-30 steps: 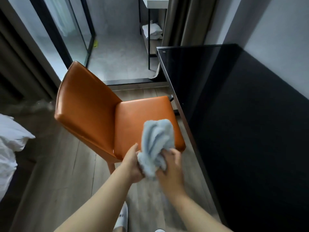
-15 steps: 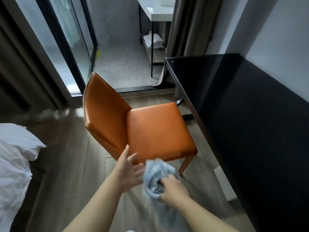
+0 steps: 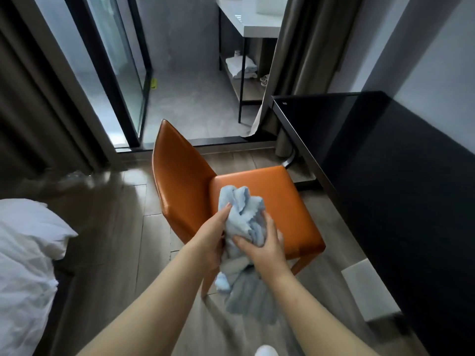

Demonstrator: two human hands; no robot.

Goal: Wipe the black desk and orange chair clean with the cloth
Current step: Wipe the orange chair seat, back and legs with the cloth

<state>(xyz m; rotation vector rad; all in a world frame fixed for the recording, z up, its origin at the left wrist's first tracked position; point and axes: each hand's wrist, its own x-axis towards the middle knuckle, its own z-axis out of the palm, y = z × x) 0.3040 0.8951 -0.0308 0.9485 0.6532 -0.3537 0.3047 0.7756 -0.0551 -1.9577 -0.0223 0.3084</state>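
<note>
A bunched light blue cloth [image 3: 243, 214] is held in the air over the front of the orange chair [image 3: 282, 196]. My left hand [image 3: 210, 240] grips its left side, fingers curled into the folds. My right hand [image 3: 264, 245] grips its lower right part, and a loose end hangs down below both hands. The chair's backrest [image 3: 180, 176] faces left, its seat lies toward the black desk [image 3: 385, 176], which runs along the right wall.
White bedding [image 3: 28, 253] lies at the lower left. A glass door and dark curtains stand behind the chair. A white-topped stand [image 3: 254, 24] with folded towels sits at the far back. A pale box [image 3: 370, 289] rests on the wooden floor by the desk.
Both hands have risen with the cloth, from below the chair's front edge to over the seat. My left hand, open half a second ago, now grips the cloth.
</note>
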